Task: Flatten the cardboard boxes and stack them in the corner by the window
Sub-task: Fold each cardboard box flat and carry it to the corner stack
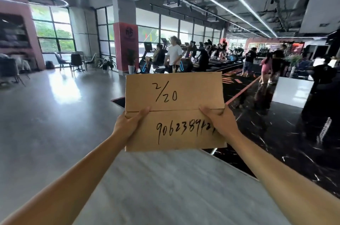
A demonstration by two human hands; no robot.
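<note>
Head view: a flattened box (174, 111) is held upright at arm's length, above the far edge of the pale table (165, 188). The left hand (127, 123) grips the box's left edge at the fold line, thumb on the near face. The right hand (219, 120) clasps its right edge the same way, at the same height. Marker writing on the box reads "2/20" above the fold and a long number below it. The box looks fully flat, so the flattening of this 1 seems done and the carrying step is in hand. Left of the box and well beyond it, a window (53, 28) meets the wall above some chairs (76, 61); that is probably the target corner. The next move calls for turning left, crossing the grey floor (46, 114) and laying the box down there. No other boxes show.
</note>
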